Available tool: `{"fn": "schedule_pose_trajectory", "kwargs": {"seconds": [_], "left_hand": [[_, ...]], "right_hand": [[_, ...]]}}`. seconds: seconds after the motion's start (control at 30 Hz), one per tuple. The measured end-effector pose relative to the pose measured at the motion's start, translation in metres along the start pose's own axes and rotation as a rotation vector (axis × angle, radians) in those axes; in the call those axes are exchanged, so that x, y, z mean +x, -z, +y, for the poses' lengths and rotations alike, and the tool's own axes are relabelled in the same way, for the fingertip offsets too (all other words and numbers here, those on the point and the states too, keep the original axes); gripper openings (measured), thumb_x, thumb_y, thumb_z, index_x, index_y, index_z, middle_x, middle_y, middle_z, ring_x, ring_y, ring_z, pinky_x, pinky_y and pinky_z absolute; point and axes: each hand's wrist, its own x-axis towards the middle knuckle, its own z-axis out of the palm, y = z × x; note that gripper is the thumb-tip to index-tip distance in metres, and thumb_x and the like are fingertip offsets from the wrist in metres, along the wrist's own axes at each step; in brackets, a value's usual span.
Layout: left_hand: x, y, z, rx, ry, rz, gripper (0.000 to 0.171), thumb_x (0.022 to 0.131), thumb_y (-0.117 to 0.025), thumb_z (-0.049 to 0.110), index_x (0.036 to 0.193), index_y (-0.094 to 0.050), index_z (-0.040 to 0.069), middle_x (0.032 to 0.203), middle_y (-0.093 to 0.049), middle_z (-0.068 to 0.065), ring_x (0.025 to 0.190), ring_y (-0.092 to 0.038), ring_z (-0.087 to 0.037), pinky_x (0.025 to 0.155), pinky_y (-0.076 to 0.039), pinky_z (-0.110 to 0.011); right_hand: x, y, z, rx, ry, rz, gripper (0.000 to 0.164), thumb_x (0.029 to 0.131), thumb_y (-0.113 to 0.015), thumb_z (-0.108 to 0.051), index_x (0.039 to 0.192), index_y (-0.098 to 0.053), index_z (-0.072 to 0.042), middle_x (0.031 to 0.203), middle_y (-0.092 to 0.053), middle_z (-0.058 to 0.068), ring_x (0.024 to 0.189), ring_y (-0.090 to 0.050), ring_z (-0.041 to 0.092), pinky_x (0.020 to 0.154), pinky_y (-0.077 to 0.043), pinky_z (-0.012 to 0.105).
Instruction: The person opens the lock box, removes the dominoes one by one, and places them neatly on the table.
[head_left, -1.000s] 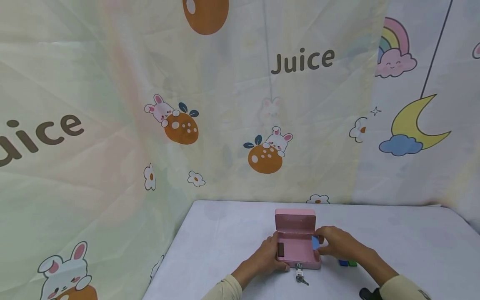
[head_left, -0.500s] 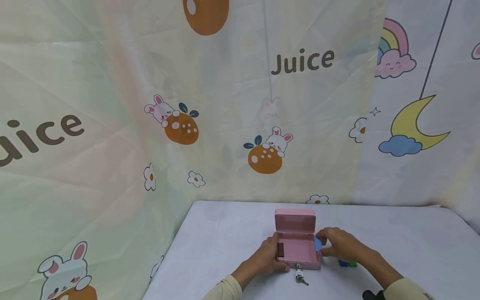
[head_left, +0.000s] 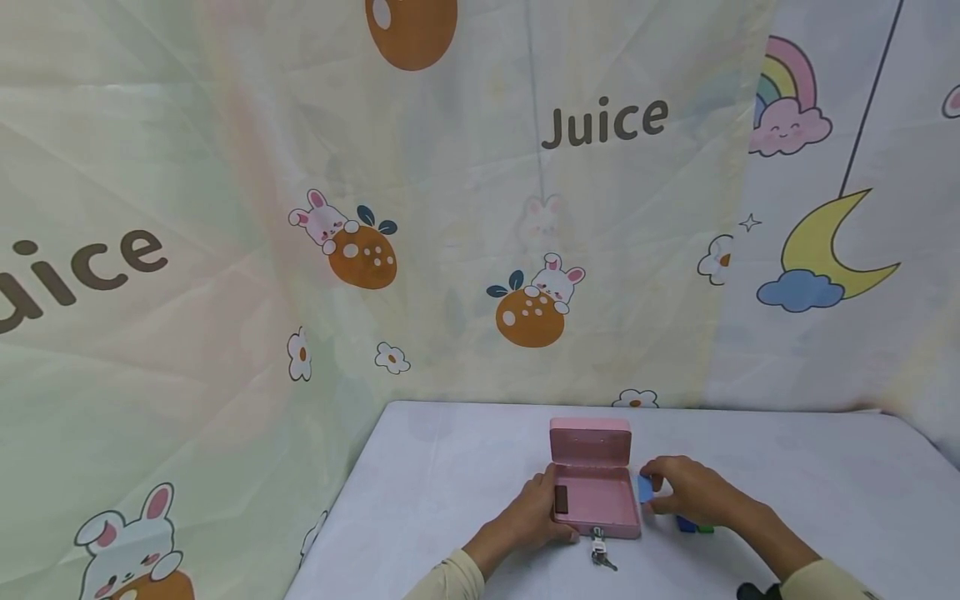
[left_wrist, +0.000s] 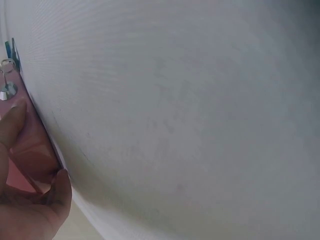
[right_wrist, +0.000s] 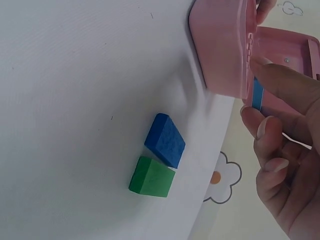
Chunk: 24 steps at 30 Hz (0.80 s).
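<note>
A pink metal box [head_left: 600,498] stands on the table with its hinged lid up; a small lock with keys [head_left: 600,552] hangs at its front. Inside, at the left wall, sits a dark brown block [head_left: 561,500]. My left hand [head_left: 531,510] grips the box's left side, thumb on the front face, as the left wrist view also shows on the pink wall [left_wrist: 35,145]. Just right of the box, my right hand [head_left: 693,490] pinches a light blue block [head_left: 645,489] between thumb and fingers. In the right wrist view that blue block [right_wrist: 257,93] shows edge-on.
On the table to the right of the box lie a dark blue block [right_wrist: 166,141] and a green block [right_wrist: 152,177], side by side. The white table [head_left: 465,450] meets a printed cloth backdrop [head_left: 450,208] at its far and left edges.
My right hand has moved right with the light blue block, from over the box's right rim to beside the box. The left hand and the box have stayed put.
</note>
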Motion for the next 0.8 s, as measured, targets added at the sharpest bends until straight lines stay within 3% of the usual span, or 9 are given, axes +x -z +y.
{"fn": "schedule_pose_trajectory", "kwargs": {"seconds": [0.33, 0.8], "left_hand": [[0.001, 0.000, 0.000, 0.012, -0.002, -0.004, 0.102, 0.074, -0.088, 0.039, 0.153, -0.024, 0.026, 0.132, -0.055, 0.000, 0.123, -0.053, -0.015, 0.109, -0.046, -0.038], [-0.004, 0.005, 0.003, -0.011, -0.001, -0.016, 0.107, 0.073, -0.089, 0.039, 0.156, -0.022, 0.026, 0.130, -0.056, -0.001, 0.121, -0.054, -0.016, 0.107, -0.047, -0.040]], "right_hand": [[-0.002, 0.001, 0.005, -0.001, 0.001, -0.007, 0.046, 0.077, -0.087, -0.021, 0.115, -0.069, -0.004, 0.089, -0.065, -0.004, 0.085, -0.055, 0.015, 0.082, -0.056, 0.042], [-0.005, -0.001, 0.013, -0.009, -0.018, -0.008, 0.045, 0.077, -0.087, -0.024, 0.114, -0.070, -0.005, 0.087, -0.063, -0.005, 0.082, -0.054, 0.015, 0.074, -0.054, 0.034]]}}
